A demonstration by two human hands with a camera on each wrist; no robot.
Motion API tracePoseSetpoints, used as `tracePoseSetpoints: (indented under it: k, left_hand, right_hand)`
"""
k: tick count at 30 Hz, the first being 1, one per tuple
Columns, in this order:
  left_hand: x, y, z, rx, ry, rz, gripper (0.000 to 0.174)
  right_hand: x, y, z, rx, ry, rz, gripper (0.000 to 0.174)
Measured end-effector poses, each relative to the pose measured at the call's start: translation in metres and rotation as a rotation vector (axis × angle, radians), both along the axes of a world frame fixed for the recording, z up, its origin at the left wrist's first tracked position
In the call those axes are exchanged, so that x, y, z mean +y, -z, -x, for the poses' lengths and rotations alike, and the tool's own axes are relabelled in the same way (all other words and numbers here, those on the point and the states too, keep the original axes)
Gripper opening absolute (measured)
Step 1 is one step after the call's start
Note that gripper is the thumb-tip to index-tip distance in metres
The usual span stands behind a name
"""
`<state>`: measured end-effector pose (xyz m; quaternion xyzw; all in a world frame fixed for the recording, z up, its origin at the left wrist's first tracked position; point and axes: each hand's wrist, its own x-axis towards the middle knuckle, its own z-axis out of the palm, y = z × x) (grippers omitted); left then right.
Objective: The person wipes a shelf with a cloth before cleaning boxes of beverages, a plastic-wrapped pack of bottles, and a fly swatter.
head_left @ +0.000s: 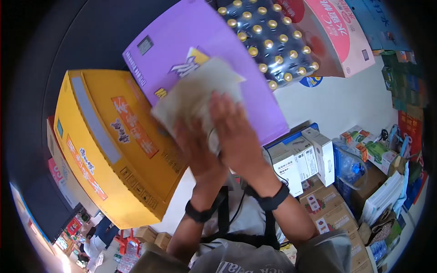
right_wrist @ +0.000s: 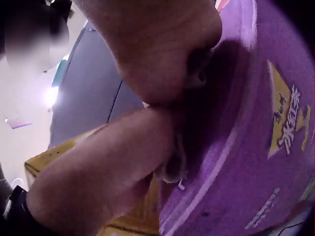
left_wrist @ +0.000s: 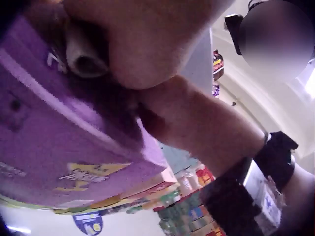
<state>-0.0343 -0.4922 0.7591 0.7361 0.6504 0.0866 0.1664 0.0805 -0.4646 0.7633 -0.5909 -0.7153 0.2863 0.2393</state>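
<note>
A purple carton (head_left: 173, 34) with yellow and white printing stands in front of me. Spread over its top is a crumpled greyish-beige cloth (head_left: 195, 88), blurred in the head view. My left hand (head_left: 198, 148) and right hand (head_left: 234, 136) lie side by side on the cloth, fingers straight and pointing forward, pressing it against the carton. A rolled fold of the cloth (left_wrist: 83, 61) shows under the hand in the left wrist view. In the right wrist view both hands meet close together beside the carton's edge, and their fingertips are hidden.
Left of the purple carton stands a yellow carton (head_left: 107, 150). A shrink-wrapped pack of gold-capped bottles (head_left: 268, 43) and a pink carton (head_left: 339, 41) are at the far right. Lower right are white boxes (head_left: 305, 159), brown cartons (head_left: 327, 207) and a large water bottle (head_left: 348, 168).
</note>
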Motion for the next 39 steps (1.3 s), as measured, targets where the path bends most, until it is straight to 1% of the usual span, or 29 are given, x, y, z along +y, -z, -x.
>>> tracePoseSetpoints:
  k: [1, 2, 4, 5, 7, 8, 10, 11, 13, 14, 16, 17, 19, 20, 21, 23, 24, 26, 27, 29, 30, 33, 34, 36, 38, 39]
  left_hand:
    - [-0.015, -0.006, 0.0, 0.032, 0.005, 0.038, 0.088]
    - [-0.025, -0.011, -0.005, 0.057, 0.005, 0.069, 0.088]
    - [-0.043, -0.019, -0.03, 0.003, 0.035, 0.186, 0.089]
    - [-0.042, -0.022, -0.046, -0.07, 0.055, 0.224, 0.084]
    - [-0.014, -0.023, -0.067, -0.083, 0.176, 0.193, 0.081]
    - [0.004, -0.02, -0.074, -0.094, 0.235, 0.178, 0.08]
    - [0.045, -0.01, -0.068, -0.128, 0.143, 0.023, 0.075]
    - [0.058, -0.005, -0.061, -0.143, 0.098, -0.053, 0.073]
    - [0.067, 0.0, -0.041, -0.133, -0.072, -0.106, 0.071]
    - [0.07, 0.002, -0.033, -0.13, -0.157, -0.132, 0.07]
    - [0.052, -0.006, -0.025, -0.054, -0.279, -0.031, 0.066]
    - [0.041, -0.01, -0.024, -0.018, -0.338, 0.021, 0.065]
    - [0.016, -0.011, -0.032, -0.062, -0.32, 0.054, 0.062]
    - [0.011, -0.011, -0.037, -0.085, -0.31, 0.075, 0.06]
    - [0.015, -0.01, -0.045, -0.151, -0.282, 0.113, 0.059]
    - [0.035, -0.013, -0.059, -0.275, -0.225, 0.162, 0.056]
    - [0.049, -0.013, -0.06, -0.271, -0.24, 0.127, 0.055]
    - [0.092, -0.009, -0.053, -0.256, -0.254, 0.044, 0.054]
    - [0.11, -0.009, -0.044, -0.251, -0.332, 0.004, 0.054]
    - [0.141, -0.009, -0.028, -0.238, -0.47, -0.072, 0.053]
    - [0.149, -0.005, -0.015, -0.18, -0.516, -0.101, 0.056]
    - [0.13, -0.008, 0.009, -0.165, -0.567, -0.057, 0.061]
    - [0.112, -0.006, 0.007, -0.168, -0.582, -0.051, 0.061]
    - [0.086, -0.011, -0.008, -0.151, -0.609, 0.006, 0.063]
    - [0.077, -0.016, -0.031, -0.107, -0.567, 0.182, 0.08]
    - [0.085, -0.018, -0.039, -0.158, -0.518, 0.171, 0.075]
  right_hand:
    - [-0.01, -0.001, -0.004, 0.055, -0.07, 0.018, 0.073]
    - [-0.022, -0.002, -0.015, 0.04, -0.077, 0.056, 0.071]
    - [-0.044, -0.005, -0.045, 0.009, -0.112, 0.132, 0.068]
    - [-0.043, -0.008, -0.061, -0.093, -0.08, 0.134, 0.067]
    - [-0.038, -0.02, -0.087, -0.301, -0.029, 0.134, 0.064]
    - [-0.026, -0.023, -0.087, -0.313, 0.014, 0.088, 0.064]
    - [0.016, -0.021, -0.076, -0.331, 0.094, -0.012, 0.063]
    - [0.038, -0.013, -0.066, -0.293, 0.048, -0.067, 0.066]
    - [0.07, 0.0, -0.041, -0.225, -0.043, -0.157, 0.071]
    - [0.074, 0.001, -0.029, -0.222, -0.123, -0.139, 0.068]
    - [0.075, 0.0, -0.011, -0.217, -0.285, -0.096, 0.063]
    - [0.071, -0.005, -0.013, -0.217, -0.34, -0.03, 0.063]
    - [0.054, -0.02, -0.027, -0.218, -0.452, 0.11, 0.064]
    - [0.046, -0.023, -0.039, -0.247, -0.456, 0.148, 0.066]
    - [0.044, -0.025, -0.051, -0.275, -0.459, 0.184, 0.067]
    - [0.06, -0.025, -0.068, -0.36, -0.402, 0.162, 0.069]
    - [0.068, -0.028, -0.072, -0.399, -0.37, 0.147, 0.07]
    - [0.112, -0.03, -0.059, -0.451, -0.357, 0.101, 0.072]
    - [0.134, -0.024, -0.047, -0.452, -0.369, 0.049, 0.074]
    - [0.169, -0.015, -0.01, -0.369, -0.394, -0.007, 0.075]
    - [0.178, -0.014, 0.007, -0.326, -0.404, -0.035, 0.076]
    - [0.172, -0.017, 0.033, -0.231, -0.533, 0.006, 0.075]
    - [0.164, -0.015, 0.03, -0.229, -0.593, 0.042, 0.072]
    - [0.144, -0.029, 0.014, -0.271, -0.69, 0.167, 0.073]
    - [0.128, -0.03, -0.016, -0.306, -0.634, 0.218, 0.073]
    - [0.127, -0.03, -0.028, -0.318, -0.603, 0.243, 0.073]
